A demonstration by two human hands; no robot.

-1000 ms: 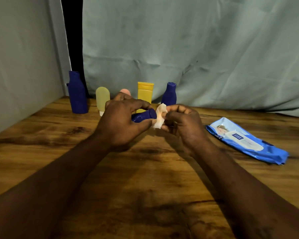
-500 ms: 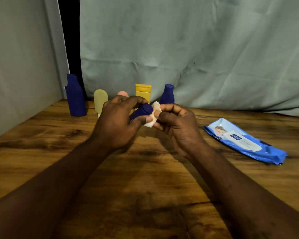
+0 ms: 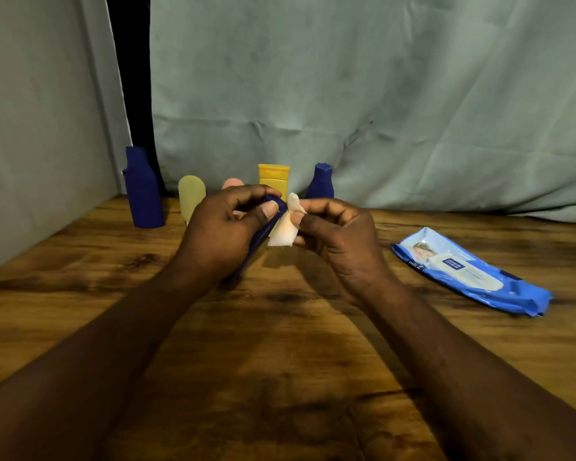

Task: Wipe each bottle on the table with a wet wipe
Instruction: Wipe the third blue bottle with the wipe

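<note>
two dark blue bottles (image 3: 143,191) (image 3: 320,183), a pale yellow one (image 3: 191,197), a yellow tube (image 3: 273,176), a white wipe (image 3: 285,229), a blue wipes pack (image 3: 473,272), a brown wood-grain table (image 3: 280,344), a grey-green curtain (image 3: 346,94).

A slim dark blue bottle (image 3: 263,236) is held tilted above the table in the left hand (image 3: 223,234). A small crumpled white wet wipe (image 3: 284,229), pinched in the right hand (image 3: 340,234), touches its right side. Five bottles stand upright along the far edge, from left to right: a tall dark blue bottle (image 3: 142,191), a pale yellow bottle (image 3: 191,197), a pink bottle (image 3: 232,184) that is mostly hidden, a yellow bottle (image 3: 274,177) and a small dark blue bottle (image 3: 320,183).
</note>
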